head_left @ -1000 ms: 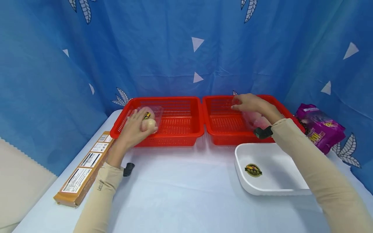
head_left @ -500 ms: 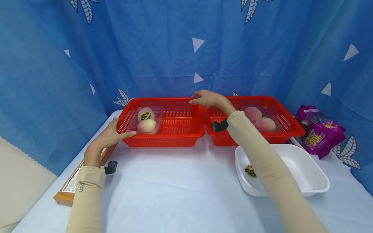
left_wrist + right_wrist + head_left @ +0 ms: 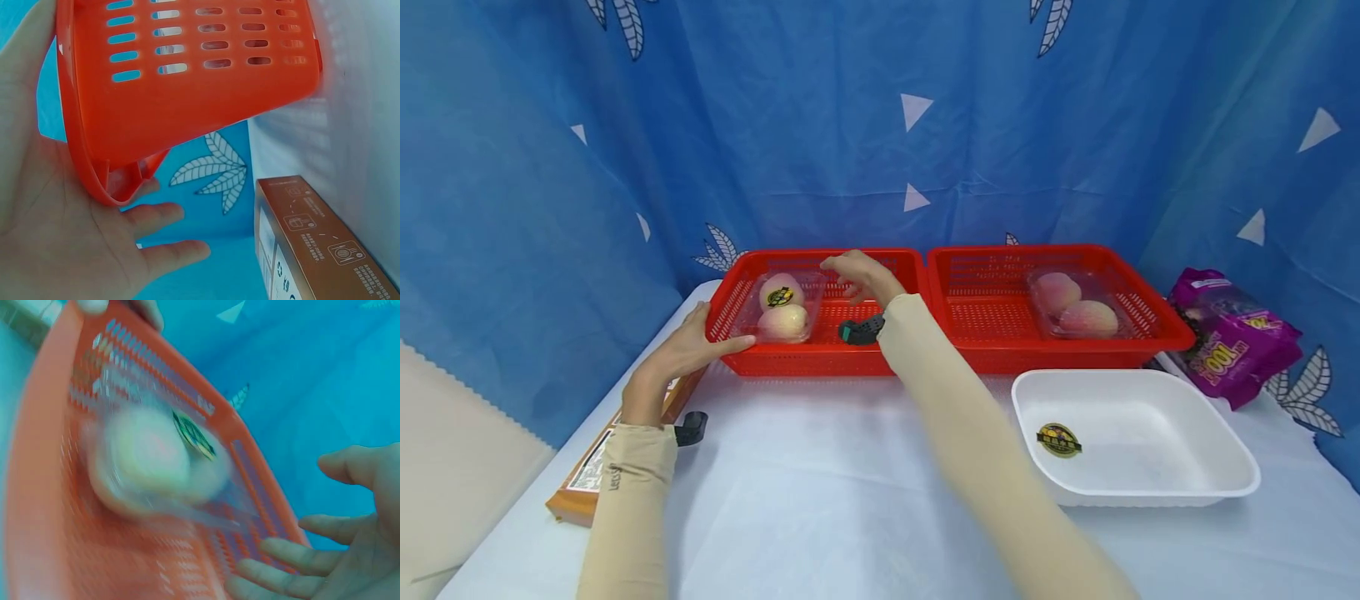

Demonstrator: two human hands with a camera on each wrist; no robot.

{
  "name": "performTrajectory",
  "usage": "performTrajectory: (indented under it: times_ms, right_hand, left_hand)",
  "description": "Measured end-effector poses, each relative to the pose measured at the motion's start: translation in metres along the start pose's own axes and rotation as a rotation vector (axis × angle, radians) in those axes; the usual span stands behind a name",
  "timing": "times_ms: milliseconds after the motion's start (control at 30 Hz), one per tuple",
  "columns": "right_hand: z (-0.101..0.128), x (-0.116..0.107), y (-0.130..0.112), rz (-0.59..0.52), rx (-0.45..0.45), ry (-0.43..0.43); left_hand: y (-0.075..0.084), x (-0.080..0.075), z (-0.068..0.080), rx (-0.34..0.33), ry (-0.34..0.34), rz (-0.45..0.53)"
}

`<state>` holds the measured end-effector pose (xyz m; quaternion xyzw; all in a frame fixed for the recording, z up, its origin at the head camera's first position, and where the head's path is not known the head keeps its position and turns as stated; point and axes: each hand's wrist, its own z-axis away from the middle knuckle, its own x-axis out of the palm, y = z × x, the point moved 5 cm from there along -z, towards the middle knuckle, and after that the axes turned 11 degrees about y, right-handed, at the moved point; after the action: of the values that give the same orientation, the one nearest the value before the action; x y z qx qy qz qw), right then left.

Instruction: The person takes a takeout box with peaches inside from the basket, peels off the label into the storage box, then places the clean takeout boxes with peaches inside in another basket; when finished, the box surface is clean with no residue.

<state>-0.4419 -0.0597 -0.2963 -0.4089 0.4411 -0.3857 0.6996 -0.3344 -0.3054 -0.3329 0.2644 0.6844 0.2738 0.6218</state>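
Observation:
In the head view, my left hand (image 3: 681,348) is at the left front corner of the left red plastic basket (image 3: 820,363), thumb along the front rim. The left wrist view shows that hand's palm by the basket corner (image 3: 187,100), with straight fingers (image 3: 175,251) reaching past it. My right hand (image 3: 863,275) hovers over the same basket, holding nothing. In the right wrist view its fingers (image 3: 287,555) are spread beside the rim. A clear plastic pack of two peaches (image 3: 784,322), with a black and gold sticker, lies at the basket's left end.
A second red basket (image 3: 992,360) on the right holds another peach pack (image 3: 1086,319). In front of it stands a white tray (image 3: 1135,442) with a sticker. A purple bag (image 3: 1232,333) lies far right. A long brown box (image 3: 580,500) lies beside my left forearm.
My right hand has swept left from the right basket to above the left one. My left hand has moved off the peach pack to the left basket's corner.

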Motion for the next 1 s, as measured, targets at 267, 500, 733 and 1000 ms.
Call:
performTrajectory:
  times_ms: [267,500,733,1000]
  right_hand:
    - [-0.009,0.035,0.021,-0.313,0.207,-0.056]
    - [-0.012,0.045,0.029,-0.481,0.299,-0.064]
    - [-0.012,0.041,0.035,-0.443,0.321,-0.038]
    - [-0.014,0.031,0.033,-0.174,0.134,-0.049]
  left_hand:
    - [0.003,0.002,-0.003,-0.008,0.005,-0.035]
    - [0.005,0.003,-0.005,0.000,-0.004,-0.039]
    - [0.003,0.002,-0.003,-0.014,-0.005,-0.025]
    - [-0.001,-0.001,-0.001,-0.015,0.003,-0.036]
